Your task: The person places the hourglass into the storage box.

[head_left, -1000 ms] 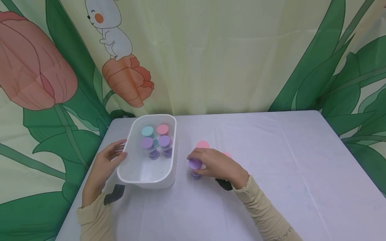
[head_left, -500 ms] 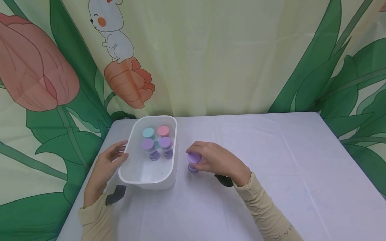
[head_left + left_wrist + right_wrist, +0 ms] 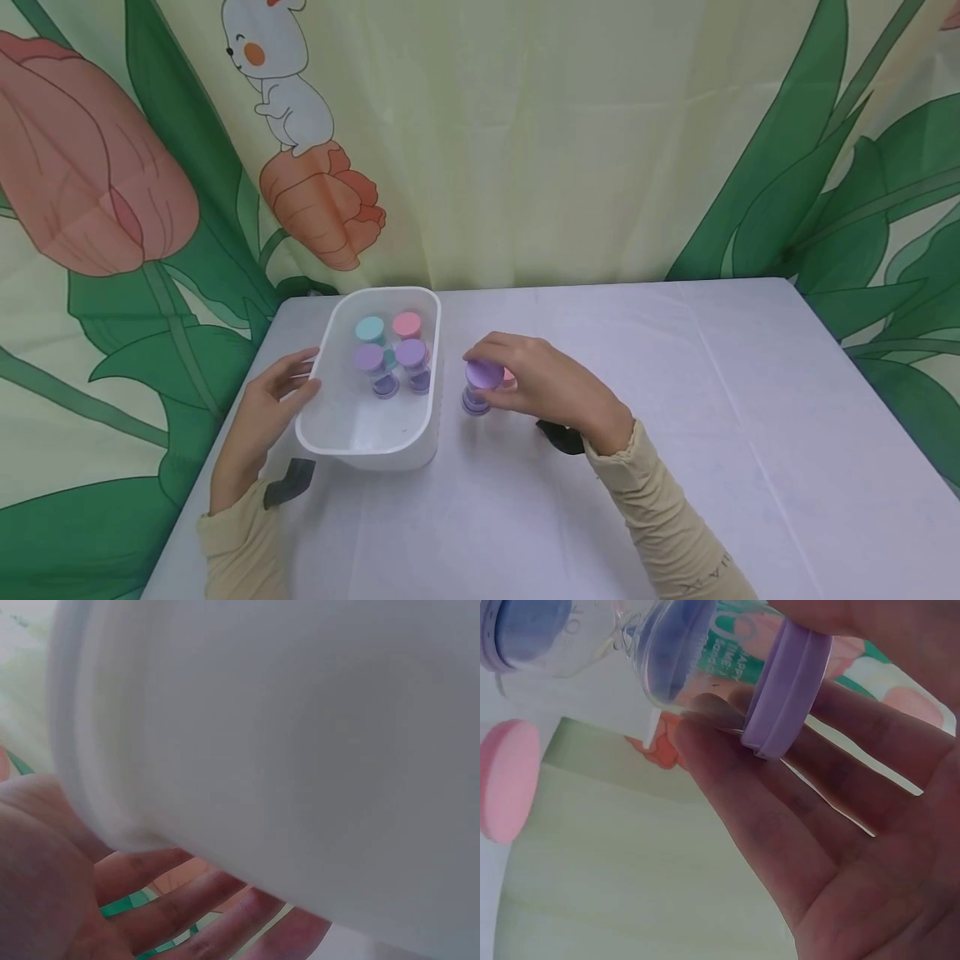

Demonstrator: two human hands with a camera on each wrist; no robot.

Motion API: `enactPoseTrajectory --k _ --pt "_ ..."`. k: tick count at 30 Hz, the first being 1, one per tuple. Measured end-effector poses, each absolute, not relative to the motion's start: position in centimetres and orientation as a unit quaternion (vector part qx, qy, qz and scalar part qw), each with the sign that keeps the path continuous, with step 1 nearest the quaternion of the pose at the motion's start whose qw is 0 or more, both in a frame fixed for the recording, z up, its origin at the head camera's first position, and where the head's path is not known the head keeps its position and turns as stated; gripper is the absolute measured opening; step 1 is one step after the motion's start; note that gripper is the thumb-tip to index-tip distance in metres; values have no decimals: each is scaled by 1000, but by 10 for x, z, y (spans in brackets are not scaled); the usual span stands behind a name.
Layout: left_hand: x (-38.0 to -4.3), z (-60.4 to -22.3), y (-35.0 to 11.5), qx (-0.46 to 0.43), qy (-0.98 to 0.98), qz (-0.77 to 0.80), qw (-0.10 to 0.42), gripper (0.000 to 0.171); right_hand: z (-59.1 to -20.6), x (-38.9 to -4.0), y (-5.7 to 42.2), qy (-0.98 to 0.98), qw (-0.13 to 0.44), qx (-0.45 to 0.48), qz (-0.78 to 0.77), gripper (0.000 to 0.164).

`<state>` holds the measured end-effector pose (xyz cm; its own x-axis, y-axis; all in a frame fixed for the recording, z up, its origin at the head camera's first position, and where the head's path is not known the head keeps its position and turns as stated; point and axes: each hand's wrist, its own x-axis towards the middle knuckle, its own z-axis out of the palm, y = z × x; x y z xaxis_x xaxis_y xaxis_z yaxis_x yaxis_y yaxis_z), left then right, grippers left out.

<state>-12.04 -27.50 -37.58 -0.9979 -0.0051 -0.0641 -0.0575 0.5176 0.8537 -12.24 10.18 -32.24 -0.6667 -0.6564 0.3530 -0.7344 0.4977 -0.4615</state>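
My right hand (image 3: 555, 383) pinches a purple-capped hourglass (image 3: 484, 374) by its upper end, between thumb and fingers. In the right wrist view this hourglass (image 3: 676, 652) shows clear glass and purple sand. Behind that hand, a pink cap (image 3: 509, 380) is partly hidden. My left hand (image 3: 262, 408) rests against the left side of a white bin (image 3: 360, 446), its fingers extended along the outer wall. Inside the bin stand two purple-capped hourglasses, one marked here by its purple cap (image 3: 369, 358), plus a teal-capped one (image 3: 370, 329) and a pink-capped one (image 3: 407, 325).
A white cloth covers the table (image 3: 675, 417). A printed curtain (image 3: 525, 150) with a rabbit and plants hangs behind its back edge. The bin's right wall stands just left of the held hourglass. Dark straps show at both wrists.
My right hand and the gripped hourglass have shifted slightly away from me, towards the table's back. One pink cap seen behind the hand earlier is now hidden. My left hand stays at the bin.
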Motion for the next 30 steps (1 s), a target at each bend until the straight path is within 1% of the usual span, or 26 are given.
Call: enactPoseTrajectory --k 6,17,30 --pt "-122 -375 -275 -14 871 490 30 62 -316 -123 102 -856 83 404 310 31" --pt "-122 -378 -276 -1 880 475 17 58 -309 -122 100 -849 123 406 314 32" --pt "-122 -376 -276 4 884 467 12 56 -304 -126 97 -835 152 422 319 33"
